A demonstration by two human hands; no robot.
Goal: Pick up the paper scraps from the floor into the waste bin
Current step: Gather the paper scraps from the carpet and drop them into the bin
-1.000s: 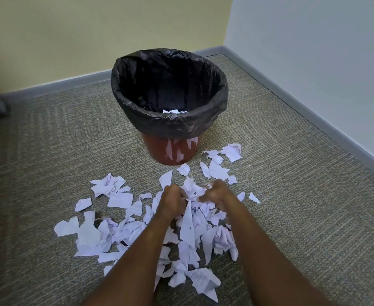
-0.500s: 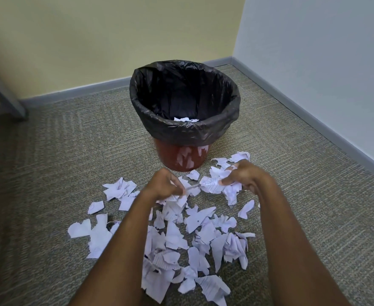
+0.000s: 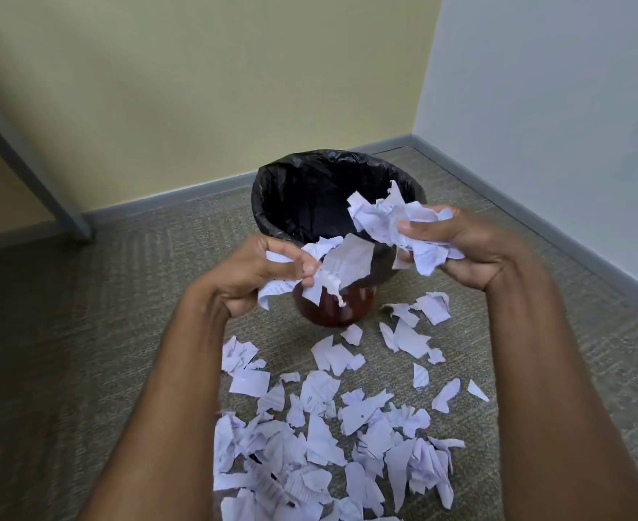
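Carpeted floor (image 3: 84,332) fills a corner where a yellow wall meets a pale blue one, and the waste bin (image 3: 272,204), lined with a black bag, stands near that corner. A moment ago both hands were down in the heap, gathering; now they are raised in front of the bin's near rim with their loads, so this handful looks ready to be dropped in. The left hand (image 3: 249,272) is clenched around a few paper scraps (image 3: 347,265) that hang below its fingers, just short of the rim. The right hand (image 3: 471,250) grips a bigger crumpled wad (image 3: 385,220) at the rim's near right edge. Many loose scraps (image 3: 328,445) lie on the floor before the bin, so several more handfuls seem needed.
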